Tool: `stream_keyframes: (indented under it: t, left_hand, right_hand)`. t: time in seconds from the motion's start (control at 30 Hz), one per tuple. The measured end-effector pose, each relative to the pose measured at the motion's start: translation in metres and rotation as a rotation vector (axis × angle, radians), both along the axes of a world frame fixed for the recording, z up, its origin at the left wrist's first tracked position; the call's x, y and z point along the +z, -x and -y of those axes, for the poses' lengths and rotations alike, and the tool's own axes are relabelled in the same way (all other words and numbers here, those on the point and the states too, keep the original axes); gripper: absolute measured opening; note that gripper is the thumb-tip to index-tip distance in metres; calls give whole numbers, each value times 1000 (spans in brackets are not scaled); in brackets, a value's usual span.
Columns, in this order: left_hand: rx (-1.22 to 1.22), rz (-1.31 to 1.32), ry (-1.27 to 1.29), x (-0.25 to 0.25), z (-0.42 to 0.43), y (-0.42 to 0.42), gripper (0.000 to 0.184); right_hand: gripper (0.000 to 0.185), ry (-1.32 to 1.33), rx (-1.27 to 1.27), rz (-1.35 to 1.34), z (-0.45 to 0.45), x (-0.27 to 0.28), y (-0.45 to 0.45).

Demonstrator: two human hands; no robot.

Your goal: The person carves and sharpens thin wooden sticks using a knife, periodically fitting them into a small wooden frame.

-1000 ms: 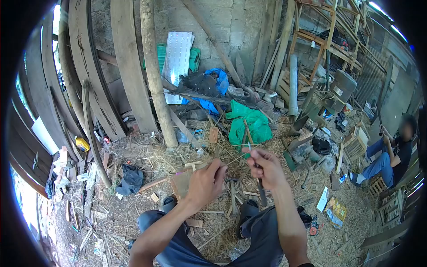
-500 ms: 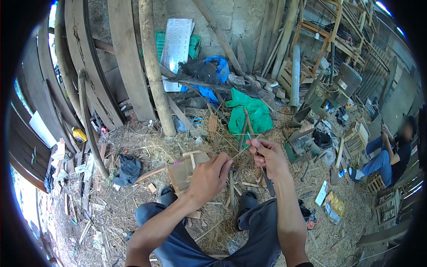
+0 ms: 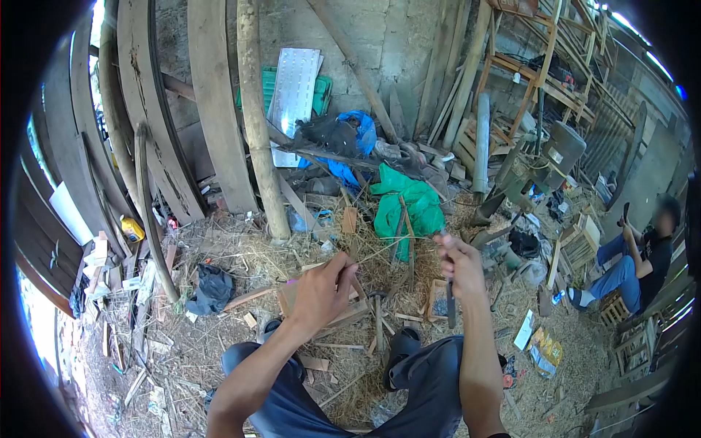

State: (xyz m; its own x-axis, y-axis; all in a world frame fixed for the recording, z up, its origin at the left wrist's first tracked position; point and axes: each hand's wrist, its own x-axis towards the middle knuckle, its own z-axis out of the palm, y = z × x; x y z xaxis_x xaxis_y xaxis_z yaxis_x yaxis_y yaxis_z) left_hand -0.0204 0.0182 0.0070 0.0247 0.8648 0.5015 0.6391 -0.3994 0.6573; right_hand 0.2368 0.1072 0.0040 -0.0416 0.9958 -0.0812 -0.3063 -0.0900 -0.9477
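Step looks like working a thin strip (image 3: 381, 250) with a dark tool (image 3: 451, 305), maybe a knife; another stroke would need a steady left pinch. Left hand (image 3: 323, 290), forearm from 7 o'clock, pinches strip, which points to 2 o'clock between hands. Right hand (image 3: 461, 267), forearm from 6, fist round tool; strip contact unclear.

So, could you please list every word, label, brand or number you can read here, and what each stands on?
No text is readable.
Yellow packet: printing too small and blurred to read.
Yellow bottle: any label is too small to read.
Grey machine housing: any marking is too blurred to read.
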Motion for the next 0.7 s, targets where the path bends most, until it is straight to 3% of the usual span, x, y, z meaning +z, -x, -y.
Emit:
stream_keyframes:
  t: [0.13,0.3,0.5,0.57,0.6,0.7]
  left_hand:
    - [5,-37,-32,4,2,-9,8]
    - [-5,-77,-40,6,5,-18,8]
    - [4,-179,-86,11,12,-31,8]
    - [27,-146,-75,11,13,-28,10]
    - [27,-146,-79,10,12,-24,10]
    - [-36,87,-45,9,5,-12,14]
  right_hand:
    - [32,-49,260,-57,27,11,38]
    - [26,-3,343,-134,26,12,44]
    - [24,5,250,-23,13,2,35]
    - [26,6,-38,-24,3,-3,22]
    - [26,1,-39,-24,-3,-4,7]
    - [29,-73,-112,-93,-15,0,-19]
